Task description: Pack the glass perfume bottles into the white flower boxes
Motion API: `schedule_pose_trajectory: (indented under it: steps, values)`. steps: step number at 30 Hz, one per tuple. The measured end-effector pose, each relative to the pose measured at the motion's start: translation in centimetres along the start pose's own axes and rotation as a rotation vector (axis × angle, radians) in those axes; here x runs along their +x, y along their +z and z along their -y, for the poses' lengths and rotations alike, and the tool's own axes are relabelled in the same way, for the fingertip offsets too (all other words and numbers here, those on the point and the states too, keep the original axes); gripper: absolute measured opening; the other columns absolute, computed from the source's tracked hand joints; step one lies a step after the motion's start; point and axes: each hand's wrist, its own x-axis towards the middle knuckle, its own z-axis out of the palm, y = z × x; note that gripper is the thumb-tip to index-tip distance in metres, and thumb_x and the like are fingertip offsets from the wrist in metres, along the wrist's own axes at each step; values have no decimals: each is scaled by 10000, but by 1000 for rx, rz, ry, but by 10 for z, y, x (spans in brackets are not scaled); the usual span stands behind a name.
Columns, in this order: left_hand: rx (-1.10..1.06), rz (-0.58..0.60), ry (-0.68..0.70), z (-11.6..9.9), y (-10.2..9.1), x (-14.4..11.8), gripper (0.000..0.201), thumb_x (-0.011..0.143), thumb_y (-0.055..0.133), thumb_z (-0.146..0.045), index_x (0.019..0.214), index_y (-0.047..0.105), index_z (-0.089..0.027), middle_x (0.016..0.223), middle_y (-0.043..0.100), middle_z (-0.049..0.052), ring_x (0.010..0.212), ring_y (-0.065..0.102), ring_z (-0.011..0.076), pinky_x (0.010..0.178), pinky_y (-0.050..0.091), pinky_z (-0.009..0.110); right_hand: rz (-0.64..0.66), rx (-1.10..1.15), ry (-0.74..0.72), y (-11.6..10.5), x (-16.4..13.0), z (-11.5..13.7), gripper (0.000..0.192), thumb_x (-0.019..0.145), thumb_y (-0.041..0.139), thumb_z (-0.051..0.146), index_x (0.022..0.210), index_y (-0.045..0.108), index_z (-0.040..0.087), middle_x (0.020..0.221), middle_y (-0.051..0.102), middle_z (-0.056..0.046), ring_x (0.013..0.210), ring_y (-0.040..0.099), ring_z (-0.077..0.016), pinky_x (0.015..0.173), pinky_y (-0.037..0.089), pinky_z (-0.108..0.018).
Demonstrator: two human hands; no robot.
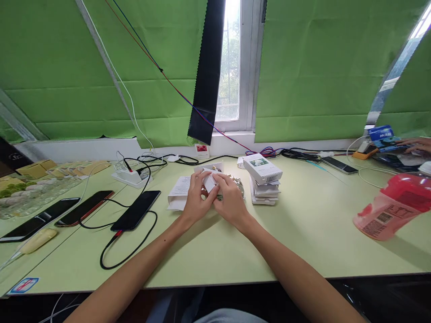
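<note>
My left hand (197,197) and my right hand (232,199) meet over the middle of the table, fingers closed around a small white box (209,181) from both sides. Most of its surface is covered by my fingers. Behind and beneath the hands lie shiny metallic pieces (239,185), too partly hidden to name. An opened white carton with printed text (179,193) rests just left of my left hand. To the right of my right hand stands a stack of flat white boxes (265,192), topped by a white box with a green picture (262,168).
Several phones, one a black phone (136,211) with a cable, lie left. Behind them sits a white power strip (132,174). A red plastic jar (387,211) lies at right. Another person's hand (417,146) shows at the far right edge. Cables (188,159) run along the wall.
</note>
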Motion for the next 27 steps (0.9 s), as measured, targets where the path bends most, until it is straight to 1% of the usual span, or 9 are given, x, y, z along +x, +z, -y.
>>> schedule_pose_trajectory:
  steps: [10,16,21,27]
  values:
    - [-12,-22,-9,0,1,0,385,965,638,-386,1326,564,-273,1390,479,111,940,655,139,719,625,262,4,3,-13,0,0,-1,630,800,559,81,1424,597,162,1410,632,-141,1306,607,-306,1080,542,-457]
    - [-27,-74,-11,1,3,-2,377,951,660,-409,1294,596,-266,1384,496,105,908,668,128,696,622,247,-31,-7,-35,2,-1,-3,601,814,563,87,1408,616,166,1408,639,-135,1295,609,-302,1077,542,-455]
    - [-5,-114,-11,1,4,-3,368,940,676,-414,1269,616,-260,1394,509,109,857,675,115,679,624,251,-50,-16,-52,3,-2,-2,571,833,556,81,1396,625,142,1394,651,-150,1303,603,-299,1078,543,-456]
    - [12,-166,2,0,4,-3,365,925,693,-420,1244,631,-254,1367,517,111,846,681,121,675,634,265,-79,-23,-58,4,-2,-1,537,858,561,96,1384,636,169,1384,665,-133,1310,607,-290,1101,526,-451]
